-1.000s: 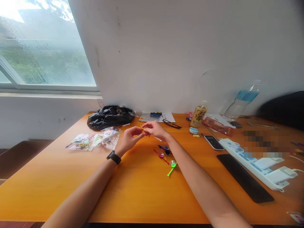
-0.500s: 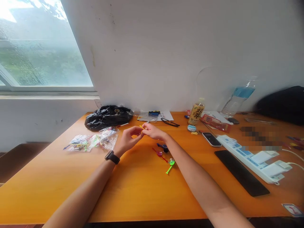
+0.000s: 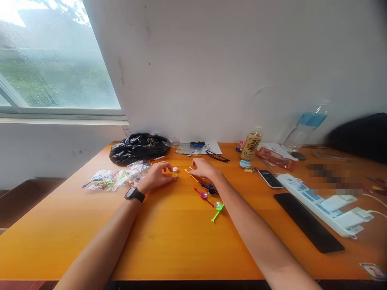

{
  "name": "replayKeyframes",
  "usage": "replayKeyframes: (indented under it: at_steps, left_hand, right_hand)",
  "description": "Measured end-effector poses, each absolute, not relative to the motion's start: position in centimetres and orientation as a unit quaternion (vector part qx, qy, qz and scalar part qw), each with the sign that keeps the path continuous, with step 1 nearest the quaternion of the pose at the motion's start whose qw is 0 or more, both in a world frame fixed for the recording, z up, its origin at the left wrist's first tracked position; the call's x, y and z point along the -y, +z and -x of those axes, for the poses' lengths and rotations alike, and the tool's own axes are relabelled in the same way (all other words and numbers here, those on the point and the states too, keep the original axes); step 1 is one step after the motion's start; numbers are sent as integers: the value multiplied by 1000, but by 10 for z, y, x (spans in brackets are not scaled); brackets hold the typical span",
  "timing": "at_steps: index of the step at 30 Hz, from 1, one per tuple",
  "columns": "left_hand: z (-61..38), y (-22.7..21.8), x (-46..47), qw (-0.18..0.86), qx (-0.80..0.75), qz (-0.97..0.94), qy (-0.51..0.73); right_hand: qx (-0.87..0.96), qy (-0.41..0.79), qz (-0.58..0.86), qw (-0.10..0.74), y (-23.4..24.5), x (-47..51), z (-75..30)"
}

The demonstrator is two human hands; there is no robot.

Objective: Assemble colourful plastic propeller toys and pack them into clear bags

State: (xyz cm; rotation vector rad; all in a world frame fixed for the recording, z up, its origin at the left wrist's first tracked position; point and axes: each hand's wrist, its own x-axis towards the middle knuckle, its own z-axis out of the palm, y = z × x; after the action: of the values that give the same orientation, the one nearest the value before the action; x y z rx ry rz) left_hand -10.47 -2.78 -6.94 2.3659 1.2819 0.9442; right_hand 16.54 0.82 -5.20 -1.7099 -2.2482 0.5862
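My left hand (image 3: 157,176) is just left of a small white round piece (image 3: 175,169) and a small yellow round piece (image 3: 174,175), thumb and fingers apart, nothing visible in its grasp. In my right hand (image 3: 204,168), fingertips close on a yellow plastic arrow (image 3: 192,175) at tabletop level; a small pale bit shows by the fingertips. Nearer to me lie a dark blue arrow (image 3: 211,188), partly behind my right forearm, a red arrow (image 3: 204,196) and a green arrow (image 3: 217,212). Clear round cups sit on the red and green ones.
Clear plastic packets (image 3: 104,179) lie to the left, in front of a black plastic bag (image 3: 136,149). Black-framed glasses (image 3: 217,156) rest near the wall. On the right are a drink bottle (image 3: 250,145), a phone-like device (image 3: 270,179), a power strip (image 3: 317,205) and a black slab (image 3: 306,221).
My hands have come apart, the left moving left and the right moving right. The yellow arrow is now at the table beside the blue one. The white and yellow round pieces have come into view.
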Motion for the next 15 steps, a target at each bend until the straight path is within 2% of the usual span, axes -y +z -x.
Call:
replayKeyframes:
  at_steps: [7, 15]
  left_hand:
    - [91, -75, 31, 180, -452, -809, 331]
    - [84, -79, 32, 174, -450, -805, 344]
  right_hand:
    - [768, 204, 594, 122, -63, -15, -159]
    - [797, 233, 543, 124, -62, -13, -153]
